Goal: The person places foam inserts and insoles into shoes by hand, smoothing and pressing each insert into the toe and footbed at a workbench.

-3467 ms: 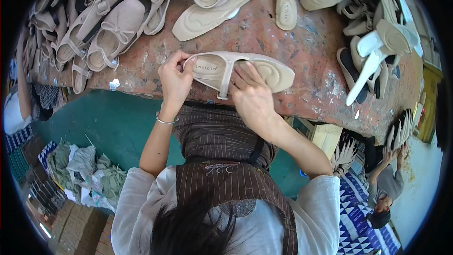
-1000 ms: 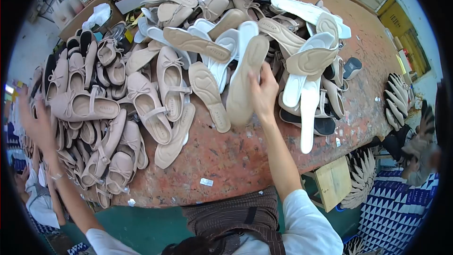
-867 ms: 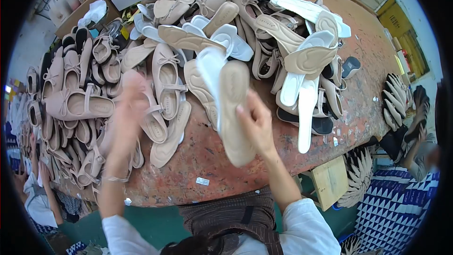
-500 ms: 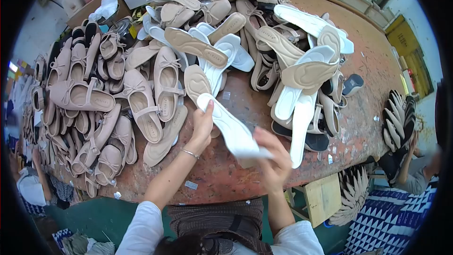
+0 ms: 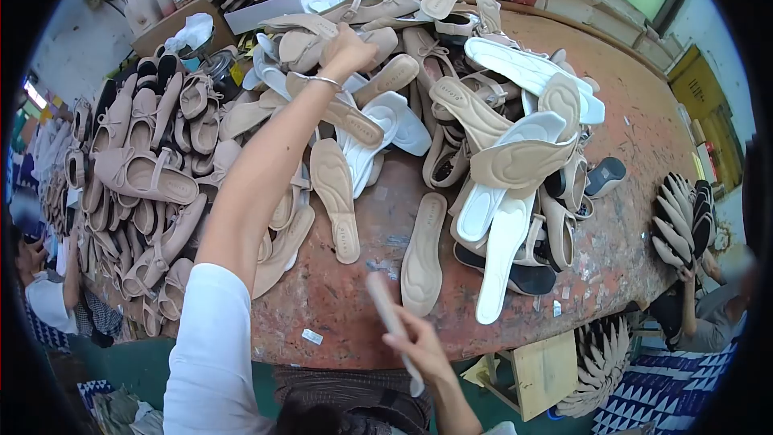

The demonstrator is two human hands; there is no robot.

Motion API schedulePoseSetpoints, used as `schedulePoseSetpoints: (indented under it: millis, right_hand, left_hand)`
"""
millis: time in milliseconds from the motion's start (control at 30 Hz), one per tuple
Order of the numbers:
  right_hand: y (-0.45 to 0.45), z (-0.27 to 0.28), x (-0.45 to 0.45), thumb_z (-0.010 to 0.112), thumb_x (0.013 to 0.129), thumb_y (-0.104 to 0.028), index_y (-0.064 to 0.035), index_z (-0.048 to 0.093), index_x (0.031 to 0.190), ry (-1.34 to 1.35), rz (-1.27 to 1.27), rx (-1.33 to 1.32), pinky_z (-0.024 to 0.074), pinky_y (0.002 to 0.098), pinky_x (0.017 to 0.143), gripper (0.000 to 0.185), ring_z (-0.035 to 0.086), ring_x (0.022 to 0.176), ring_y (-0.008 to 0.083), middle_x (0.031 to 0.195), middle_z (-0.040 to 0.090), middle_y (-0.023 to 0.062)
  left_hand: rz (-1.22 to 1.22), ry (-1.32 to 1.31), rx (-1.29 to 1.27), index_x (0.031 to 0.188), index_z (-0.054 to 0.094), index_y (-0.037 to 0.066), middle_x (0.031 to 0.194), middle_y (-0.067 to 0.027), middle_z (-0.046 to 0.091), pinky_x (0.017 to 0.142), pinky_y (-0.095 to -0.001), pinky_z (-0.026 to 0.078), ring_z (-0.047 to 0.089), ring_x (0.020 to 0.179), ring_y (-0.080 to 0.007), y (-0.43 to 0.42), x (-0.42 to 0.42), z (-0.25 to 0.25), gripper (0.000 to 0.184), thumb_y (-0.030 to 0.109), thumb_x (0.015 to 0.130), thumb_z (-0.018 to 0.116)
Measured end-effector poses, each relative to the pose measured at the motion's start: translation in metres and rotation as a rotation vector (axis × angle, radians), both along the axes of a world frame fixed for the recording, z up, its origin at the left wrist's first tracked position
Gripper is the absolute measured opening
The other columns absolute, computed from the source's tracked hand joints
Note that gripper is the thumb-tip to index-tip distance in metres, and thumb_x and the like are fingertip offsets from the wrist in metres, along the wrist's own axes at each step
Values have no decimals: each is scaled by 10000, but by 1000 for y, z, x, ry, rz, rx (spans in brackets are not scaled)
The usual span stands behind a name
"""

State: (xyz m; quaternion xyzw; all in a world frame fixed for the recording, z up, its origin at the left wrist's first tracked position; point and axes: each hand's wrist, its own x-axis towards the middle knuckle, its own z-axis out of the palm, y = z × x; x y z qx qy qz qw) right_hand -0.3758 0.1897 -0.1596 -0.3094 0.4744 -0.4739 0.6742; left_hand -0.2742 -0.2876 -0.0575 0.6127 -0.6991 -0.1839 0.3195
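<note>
R hand (image 5: 420, 348) grasping thin insole (image 5: 390, 316) edge-on, nr front of table (image 5: 346, 330); L hand (image 5: 349, 50) at back of shoe pile (image 5: 302, 50), grip unclear, fingertips hidden; beige insole (image 5: 423, 256) flat on table

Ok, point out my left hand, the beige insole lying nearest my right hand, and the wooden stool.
Left hand (image 5: 348, 51), head view, back of the hand.
Beige insole (image 5: 423, 254), head view, its middle.
Wooden stool (image 5: 547, 371), head view, its top.

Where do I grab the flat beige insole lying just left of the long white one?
Try pinching the beige insole by both long edges at its middle, coming from above. It lies flat on the table, so nothing blocks you there, and it looks slimmer than at the toe end.
</note>
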Motion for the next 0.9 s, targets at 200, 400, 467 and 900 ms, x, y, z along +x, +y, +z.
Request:
schedulePoseSetpoints:
  millis: [200,400,467,900]
  right_hand:
    - [-4,-21,-7,534,937,-359,50,611,1235,-69,-4,56,477,290,712,512,589,752,143,852,628,38]
    - [1,-2,-23,344,1058,-438,87,562,1229,-307,-278,15,529,341,748,594,658,834,231,880,662,129]
    - [10,2,-24,304,1067,-484,79,522,1280,-259,-285,-72,539,349,732,641,658,831,233,1012,659,174]
    - [38,39,29,751,708,-18,-41,736,1105,1138,242,-708,450,407,892,397,583,994,310,1184,650,127]
  left_hand:
    - [-297,958,68,1234,599,108,1127,-89,682,886,-417,485,649,1008,-169,22,48,69,535,192,758,829]
    - [-499,591,-432,1342,482,-44,1130,-162,615,768,-350,563,675,905,-241,221,87,159,546,171,898,716]
    - [-590,480,-341,1272,574,31,978,-79,682,740,-338,522,662,818,-179,282,109,139,526,80,800,801]
    - [-75,-120,-376,1284,617,-1,1003,-140,617,739,-378,486,582,860,-290,506,184,-84,484,5,812,723]
